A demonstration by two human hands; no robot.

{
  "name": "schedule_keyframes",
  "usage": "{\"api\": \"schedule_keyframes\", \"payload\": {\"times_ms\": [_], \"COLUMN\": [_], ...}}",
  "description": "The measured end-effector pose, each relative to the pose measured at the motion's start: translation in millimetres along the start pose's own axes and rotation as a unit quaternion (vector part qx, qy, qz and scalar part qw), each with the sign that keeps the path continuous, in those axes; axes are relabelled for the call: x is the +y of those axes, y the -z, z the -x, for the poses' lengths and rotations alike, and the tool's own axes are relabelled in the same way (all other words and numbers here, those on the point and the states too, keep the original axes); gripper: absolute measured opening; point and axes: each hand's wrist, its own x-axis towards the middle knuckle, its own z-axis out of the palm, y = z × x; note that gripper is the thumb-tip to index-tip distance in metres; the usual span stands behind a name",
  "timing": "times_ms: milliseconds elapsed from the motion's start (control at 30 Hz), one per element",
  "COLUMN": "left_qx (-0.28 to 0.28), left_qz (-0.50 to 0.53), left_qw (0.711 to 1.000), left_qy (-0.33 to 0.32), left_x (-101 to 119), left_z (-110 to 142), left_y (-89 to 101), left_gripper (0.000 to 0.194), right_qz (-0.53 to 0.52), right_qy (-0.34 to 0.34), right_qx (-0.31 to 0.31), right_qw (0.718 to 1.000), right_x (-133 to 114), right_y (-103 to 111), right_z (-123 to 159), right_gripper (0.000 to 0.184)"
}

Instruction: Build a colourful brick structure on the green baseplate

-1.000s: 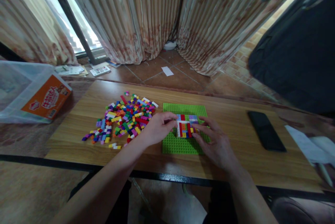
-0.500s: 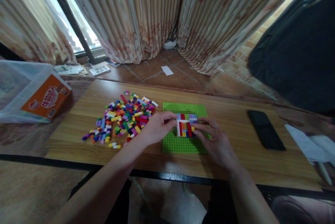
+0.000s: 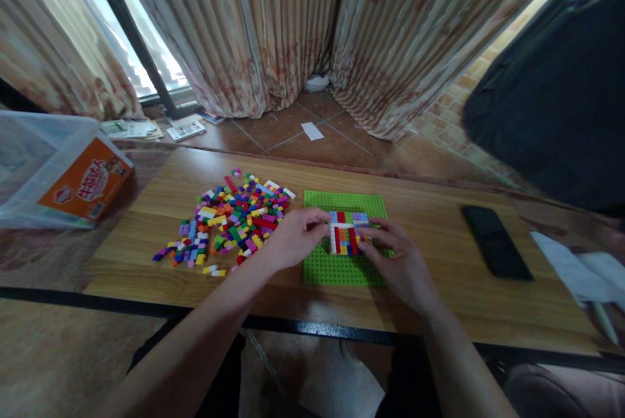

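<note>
A flat build of toy bricks (image 3: 343, 240) in white, red, yellow, blue and lilac sits on a green studded baseplate (image 3: 342, 272). My left hand (image 3: 300, 237) has its thumb and forefinger curled against the left edge of that build, steadying it. On the opposite side my right hand (image 3: 395, 258) is closed, its thumb and fingertips together at the build's right edge. A small yellow brick shows partly between these fingertips, most of it hidden. Left of the baseplate lies a loose heap of coloured bricks (image 3: 239, 219), partly covered by my left forearm.
A black phone (image 3: 497, 242) lies on the wooden table (image 3: 439, 222) to the right, with white paper (image 3: 566, 265) beyond it. At far left stands a clear plastic bin (image 3: 49, 174) with an orange label. Patterned curtains (image 3: 244, 34) hang behind the table.
My right fingers shift slightly at the build's right edge; the yellow brick, plainer half a second ago, is now more covered by them. My left hand stays put.
</note>
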Motion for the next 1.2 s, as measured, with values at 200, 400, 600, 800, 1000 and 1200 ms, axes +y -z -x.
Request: {"api": "schedule_keyframes", "payload": {"times_ms": [200,400,600,800,1000,1200], "left_qx": [0.006,0.004,0.004,0.010,0.014,0.020], "left_qz": [-0.011,-0.004,-0.004,-0.017,-0.010,-0.012], "left_qw": [1.000,1.000,1.000,1.000,1.000,1.000], "left_qy": [-0.010,0.002,0.009,-0.004,-0.024,-0.006], "left_x": [0.1,2.8,4.8,3.5,-0.8,3.9], "left_z": [-0.3,0.3,0.3,0.8,-0.1,0.0], "left_y": [-0.2,0.1,0.4,0.7,0.3,10.5], "left_gripper": [0.017,0.017,0.015,0.016,0.017,0.018], "right_qz": [-0.028,-0.046,-0.036,0.017,0.060,-0.011], "right_qy": [-0.033,-0.122,-0.110,-0.092,-0.059,-0.094], "right_qx": [0.012,0.034,0.040,0.049,0.059,0.060], "right_qw": [0.999,0.991,0.992,0.994,0.995,0.994], "right_x": [2.1,0.8,-1.2,0.1,1.2,3.7], "right_y": [1.1,-7.0,-17.3,-21.8,-27.9,-26.3], "right_z": [-0.8,-5.3,-6.7,-4.2,-5.2,-7.4], "right_gripper": [0.029,0.045,0.049,0.051,0.050,0.056]}}
